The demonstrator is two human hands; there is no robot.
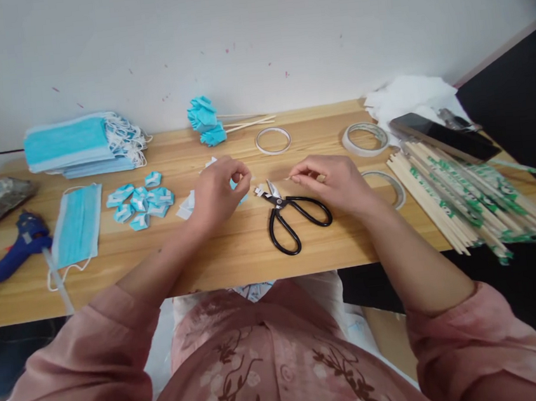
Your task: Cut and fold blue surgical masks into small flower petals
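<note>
Scissors with black looped handles and metal blades (pixel 278 203) lay mid-frame on the pale wooden table (pixel 235 255), handles facing the lower edge, presumably for easy pick-up.
The right hand's (pixel 326 178) grip, right of the blades, seemed to pinch a thin pale sliver (pixel 287 178), likely by fingertips because it was so slight; the left hand (pixel 223 189) curled opposite, and whether it grasped anything could not be told. Green print marked the clear-wrapped pale sticks (pixel 470 182) at right, too small to read; no brand was legible.
</note>
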